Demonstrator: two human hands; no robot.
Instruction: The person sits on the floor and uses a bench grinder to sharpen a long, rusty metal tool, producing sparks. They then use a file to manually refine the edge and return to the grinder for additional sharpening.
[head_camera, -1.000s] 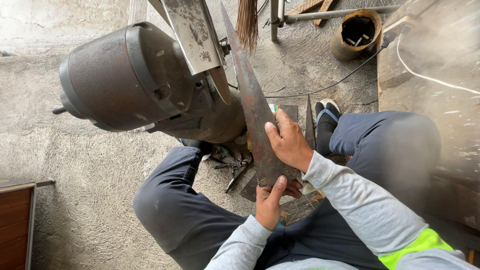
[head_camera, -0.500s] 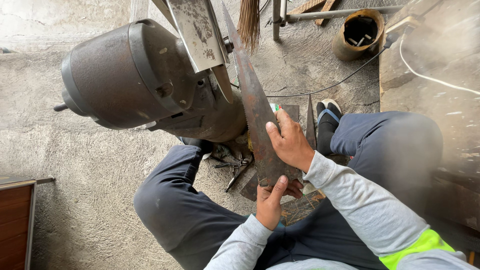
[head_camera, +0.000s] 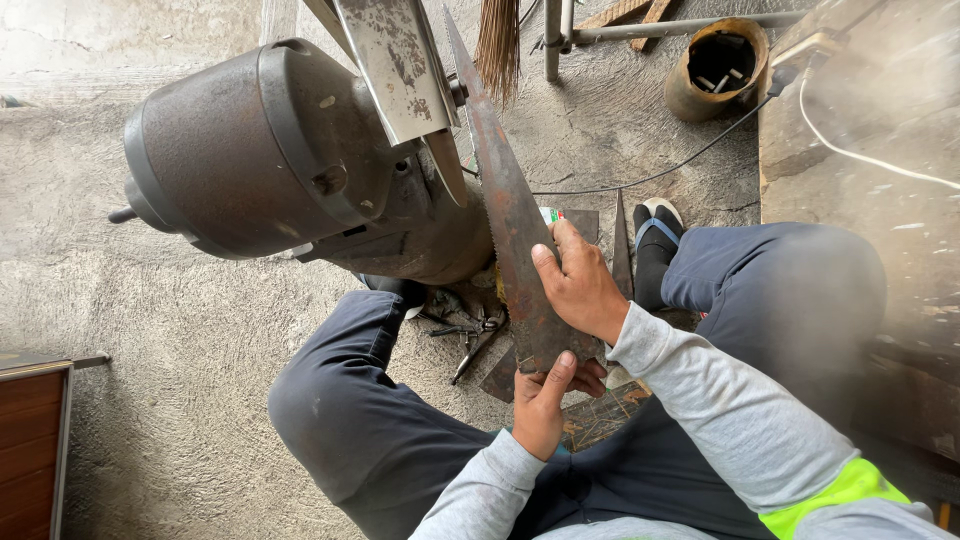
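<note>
L hand (head_camera: 541, 407) gripping wide base of long rusty pointed toothed steel blade (head_camera: 510, 220) | R hand (head_camera: 580, 285) clamped on blade mid-section, thumb on top | blade tip up beside dark grey round motor housing (head_camera: 270, 150) | over concrete floor (head_camera: 150, 350), between knees

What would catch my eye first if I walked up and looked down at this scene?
Probably the long rusty saw blade, running up the middle with both hands on its wide end: the left hand beneath, the right hand pressing on top. Just left of it bulks a big dark motor housing above the concrete floor.
</note>
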